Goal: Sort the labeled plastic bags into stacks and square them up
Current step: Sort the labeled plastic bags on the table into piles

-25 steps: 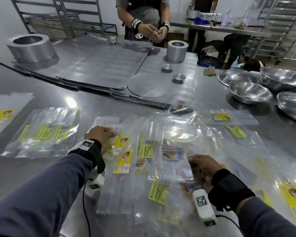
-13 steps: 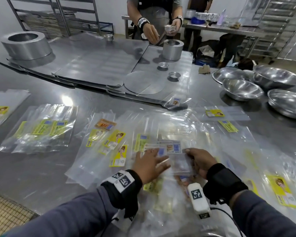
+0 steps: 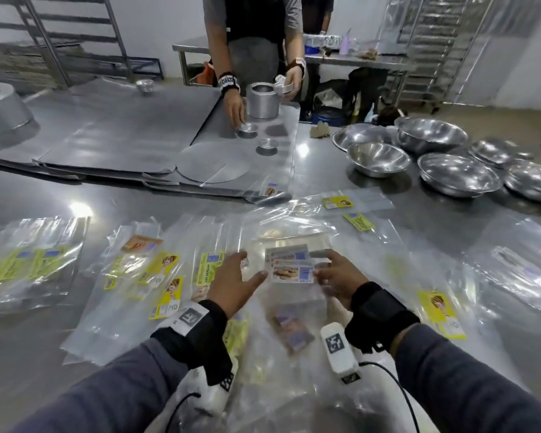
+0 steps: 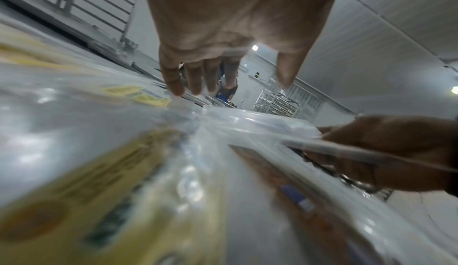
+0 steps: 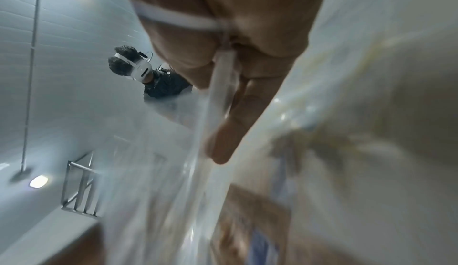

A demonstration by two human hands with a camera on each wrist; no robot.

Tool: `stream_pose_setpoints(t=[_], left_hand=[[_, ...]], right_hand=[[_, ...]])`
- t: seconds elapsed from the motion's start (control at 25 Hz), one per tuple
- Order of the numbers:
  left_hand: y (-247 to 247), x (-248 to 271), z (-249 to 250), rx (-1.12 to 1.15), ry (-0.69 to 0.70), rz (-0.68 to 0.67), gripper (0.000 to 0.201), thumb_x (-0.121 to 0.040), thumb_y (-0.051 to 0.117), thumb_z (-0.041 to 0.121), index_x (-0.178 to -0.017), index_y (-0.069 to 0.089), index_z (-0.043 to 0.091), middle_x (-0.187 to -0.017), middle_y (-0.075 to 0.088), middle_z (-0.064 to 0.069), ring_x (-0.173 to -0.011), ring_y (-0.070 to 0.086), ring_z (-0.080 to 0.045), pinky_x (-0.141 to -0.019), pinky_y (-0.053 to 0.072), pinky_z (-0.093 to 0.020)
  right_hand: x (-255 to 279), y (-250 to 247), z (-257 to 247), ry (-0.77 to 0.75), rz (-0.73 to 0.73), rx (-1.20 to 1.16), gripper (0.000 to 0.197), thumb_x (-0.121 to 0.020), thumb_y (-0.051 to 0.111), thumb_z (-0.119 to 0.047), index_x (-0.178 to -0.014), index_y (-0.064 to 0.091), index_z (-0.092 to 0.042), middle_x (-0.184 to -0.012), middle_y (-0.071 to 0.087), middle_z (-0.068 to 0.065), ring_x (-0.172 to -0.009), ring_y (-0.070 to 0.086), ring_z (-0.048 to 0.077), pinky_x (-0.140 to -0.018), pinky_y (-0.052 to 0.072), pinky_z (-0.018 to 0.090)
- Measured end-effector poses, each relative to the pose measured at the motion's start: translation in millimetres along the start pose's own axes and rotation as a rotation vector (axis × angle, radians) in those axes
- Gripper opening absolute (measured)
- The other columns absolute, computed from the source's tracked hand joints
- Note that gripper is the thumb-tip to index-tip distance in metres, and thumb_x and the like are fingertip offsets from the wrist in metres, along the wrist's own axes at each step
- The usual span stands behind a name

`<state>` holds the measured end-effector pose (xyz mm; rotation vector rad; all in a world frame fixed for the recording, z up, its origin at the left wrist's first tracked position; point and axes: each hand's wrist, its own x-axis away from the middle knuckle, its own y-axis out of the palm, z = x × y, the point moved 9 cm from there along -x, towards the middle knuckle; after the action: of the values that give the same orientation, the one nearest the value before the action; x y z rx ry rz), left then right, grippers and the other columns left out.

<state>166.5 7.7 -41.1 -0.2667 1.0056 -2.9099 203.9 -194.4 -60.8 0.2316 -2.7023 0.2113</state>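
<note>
Right hand (image 3: 338, 278) pinches clear labeled bags (image 3: 291, 270), all empty

On the surface (image 3: 388, 195), a held stack of bags (image 3: 289, 267) sits between the left hand (image 3: 233, 284) and right hand (image 3: 339, 278). A loose spread of bags (image 3: 144, 276) lies left of it, a separate pile (image 3: 28, 264) farther left. Flat metal sheets (image 3: 122, 135) lie behind; bowls (image 3: 378, 159) stand behind to the right
</note>
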Motion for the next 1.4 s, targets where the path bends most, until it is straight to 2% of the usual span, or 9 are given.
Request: stream_pose_setpoints(t=[0.24,0.36,0.48,0.52,0.68,0.84,1.12,1.28,1.4], left_hand=[[67,-12,75,0.601,-0.236,-0.353,0.066,-0.088,0.063,0.025,-0.141,0.032,0.001,-0.136,0.044,-0.017,-0.087,0.063,-0.026,-0.069,0.059,-0.032],[112,-26,143,0.656,-0.133,-0.425,0.052,-0.088,0.059,0.0,-0.135,0.038,-0.002,-0.09,0.059,-0.014,-0.056,0.064,-0.016,-0.055,0.058,-0.027],[166,-36,214,0.607,-0.053,-0.514,0.052,-0.087,0.055,-0.008,-0.135,0.036,0.001,-0.076,0.055,-0.011,-0.041,0.059,-0.01,-0.048,0.053,-0.021],[185,-40,235,0.579,-0.035,-0.547,0.053,-0.088,0.055,-0.007,-0.136,0.035,0.002,-0.077,0.055,-0.011,-0.041,0.059,-0.01,-0.047,0.052,-0.02],[250,-64,319,0.517,0.108,-0.606,0.051,-0.089,0.055,-0.003,-0.135,0.036,0.007,-0.082,0.057,-0.007,-0.054,0.059,-0.013,-0.049,0.05,-0.019],[298,-94,380,0.602,0.283,-0.543,0.053,-0.089,0.056,-0.001,-0.136,0.04,0.018,-0.095,0.059,-0.006,-0.067,0.06,-0.012,-0.056,0.05,-0.019],[422,-106,324,0.3,0.055,-0.657,0.062,-0.089,0.053,-0.008,-0.143,0.024,0.002,-0.09,0.048,-0.008,-0.062,0.05,-0.017,-0.047,0.046,-0.021],[436,-113,318,-0.017,0.149,-0.656,0.061,-0.091,0.055,0.007,-0.144,0.026,-0.002,-0.136,0.045,-0.022,-0.116,0.053,-0.036,-0.096,0.047,-0.035],[428,-106,323,-0.071,0.185,-0.671,0.054,-0.093,0.052,0.01,-0.141,0.031,-0.006,-0.14,0.043,-0.023,-0.122,0.049,-0.038,-0.098,0.042,-0.035]], right_hand=[[19,-109,-23,-0.048,0.134,-0.124,0.041,-0.092,0.042,0.008,-0.124,0.046,-0.018,-0.088,0.06,0.007,-0.038,0.038,0.004,-0.037,0.027,0.016],[28,-183,-24,-0.065,0.245,-0.191,0.043,-0.088,0.044,0.006,-0.127,0.044,-0.012,-0.087,0.056,0.017,-0.046,0.034,0.013,-0.052,0.029,0.026],[34,-266,-15,-0.048,0.387,-0.172,0.046,-0.076,0.05,0.004,-0.12,0.042,-0.002,-0.101,0.058,0.038,-0.066,0.056,0.042,-0.059,0.037,0.036],[36,-294,-15,-0.048,0.434,-0.173,0.041,-0.076,0.05,0.005,-0.115,0.042,-0.001,-0.111,0.057,0.039,-0.084,0.059,0.055,-0.06,0.043,0.04],[58,-388,-39,-0.148,0.595,-0.226,0.038,-0.082,0.044,0.012,-0.115,0.04,-0.006,-0.123,0.053,0.029,-0.108,0.058,0.046,-0.077,0.055,0.054],[88,-457,-61,-0.457,0.756,-0.266,0.04,-0.093,0.042,0.006,-0.121,0.039,-0.022,-0.116,0.058,0.007,-0.092,0.063,0.018,-0.063,0.053,0.023],[36,-491,86,0.084,0.888,-0.199,0.061,-0.086,0.042,0.016,-0.138,0.015,0.0,-0.076,0.039,0.005,-0.059,0.038,0.011,-0.042,0.035,0.009],[21,-494,113,0.185,0.855,-0.121,0.069,-0.085,0.051,0.011,-0.142,0.013,-0.002,-0.107,0.056,0.016,-0.087,0.053,0.021,-0.073,0.047,0.018],[27,-492,103,0.233,0.847,-0.025,0.072,-0.087,0.056,0.001,-0.145,0.013,-0.002,-0.133,0.046,0.021,-0.118,0.049,0.032,-0.098,0.04,0.034]])
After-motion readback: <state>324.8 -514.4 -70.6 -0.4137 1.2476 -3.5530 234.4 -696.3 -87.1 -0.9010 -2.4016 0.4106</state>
